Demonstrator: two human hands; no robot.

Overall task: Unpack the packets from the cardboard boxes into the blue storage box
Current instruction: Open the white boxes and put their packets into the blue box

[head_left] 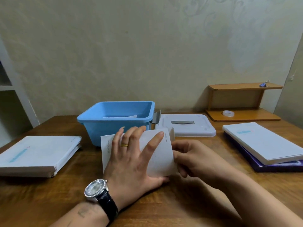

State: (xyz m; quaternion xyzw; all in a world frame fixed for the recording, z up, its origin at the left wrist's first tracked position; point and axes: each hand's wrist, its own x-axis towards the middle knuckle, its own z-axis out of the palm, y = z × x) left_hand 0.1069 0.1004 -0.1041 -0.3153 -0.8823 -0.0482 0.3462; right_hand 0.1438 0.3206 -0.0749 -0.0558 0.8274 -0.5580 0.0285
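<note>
A small white cardboard box (157, 159) sits at the table's middle, just in front of the blue storage box (101, 126). My left hand (131, 158) lies spread over the top of the cardboard box and holds it. My right hand (191, 156) grips the box's right end, where a flap (172, 134) stands open. A white packet (121, 116) lies inside the blue storage box. What is inside the cardboard box is hidden.
A flat white box (37, 154) lies at the left. At the right, another white box (265, 141) rests on a purple one (277, 167). The storage box's white lid (186, 126) lies behind. A wooden shelf (242, 102) holds a tape roll (228, 113).
</note>
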